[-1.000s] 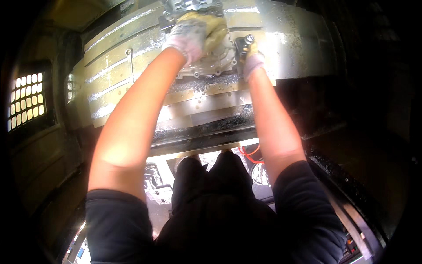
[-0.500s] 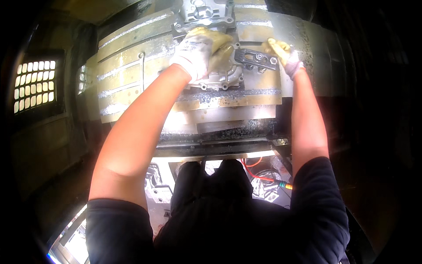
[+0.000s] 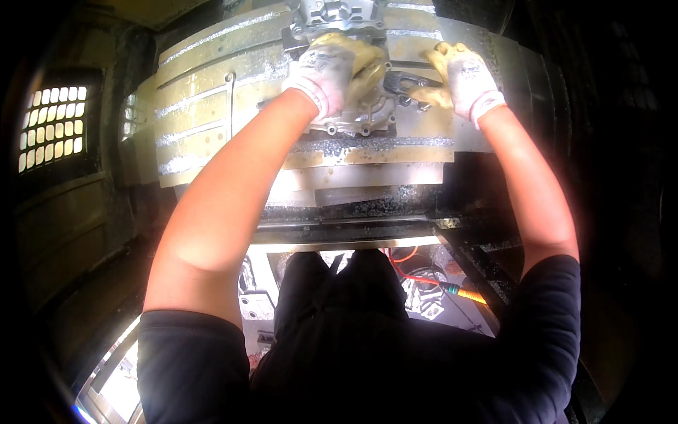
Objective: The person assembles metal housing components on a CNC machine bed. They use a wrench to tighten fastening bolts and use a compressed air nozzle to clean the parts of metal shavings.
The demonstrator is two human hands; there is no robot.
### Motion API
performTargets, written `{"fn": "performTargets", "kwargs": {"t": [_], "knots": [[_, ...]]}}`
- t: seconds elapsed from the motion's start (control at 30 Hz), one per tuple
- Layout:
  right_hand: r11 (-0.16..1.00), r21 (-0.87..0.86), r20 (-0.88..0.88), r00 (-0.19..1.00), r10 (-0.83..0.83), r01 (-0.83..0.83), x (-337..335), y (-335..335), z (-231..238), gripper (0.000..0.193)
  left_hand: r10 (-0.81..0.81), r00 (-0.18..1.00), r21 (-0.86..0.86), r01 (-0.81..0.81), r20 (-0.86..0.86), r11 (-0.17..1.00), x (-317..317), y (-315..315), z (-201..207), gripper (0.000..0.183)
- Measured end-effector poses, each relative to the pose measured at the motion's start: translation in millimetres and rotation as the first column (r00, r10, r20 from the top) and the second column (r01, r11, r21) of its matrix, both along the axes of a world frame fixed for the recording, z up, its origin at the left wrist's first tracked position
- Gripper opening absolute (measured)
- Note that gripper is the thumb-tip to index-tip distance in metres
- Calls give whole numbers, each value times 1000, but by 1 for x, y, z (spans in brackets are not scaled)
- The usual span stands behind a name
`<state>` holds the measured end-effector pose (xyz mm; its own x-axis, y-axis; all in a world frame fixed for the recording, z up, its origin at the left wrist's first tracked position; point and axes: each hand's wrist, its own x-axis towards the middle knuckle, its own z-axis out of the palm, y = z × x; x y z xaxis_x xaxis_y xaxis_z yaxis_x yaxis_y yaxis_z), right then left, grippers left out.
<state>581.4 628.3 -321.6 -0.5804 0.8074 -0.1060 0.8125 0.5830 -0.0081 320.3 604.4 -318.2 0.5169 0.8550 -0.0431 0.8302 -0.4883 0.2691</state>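
My left hand, in a white glove with a yellowish palm side, presses on a grey metal casting with its fingers curled over it. The glove hides much of the part. At the casting's right edge sits a dark slotted strap clamp with a bolt and nut. My right hand, gloved alike, is at the clamp's right end, with the thumb across it and the other fingers stretched away. Nothing shows in its grasp, and it covers part of the clamp.
A slotted metal machine table lies under the parts, with shavings in its grooves. A long ring-ended wrench lies on the left. Another casting stands at the far side. Below hang a red hose and its yellow end.
My right hand has opened out and turned so its thumb lies over the clamp's end. My left hand stays on the casting. The whole view has shifted slightly.
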Motion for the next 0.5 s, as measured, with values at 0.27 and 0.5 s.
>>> {"fn": "performTargets", "kwargs": {"t": [0.27,0.5], "knots": [[810,-495,-61,917,-394,314,4,-7,-40,44,-7,999,-128,0,-49,992,0,-2,-3,47],[784,-418,38,871,-491,460,-44,-26,11,50,75,980,154,-104,184,983,-6,-11,-12,42]]}}
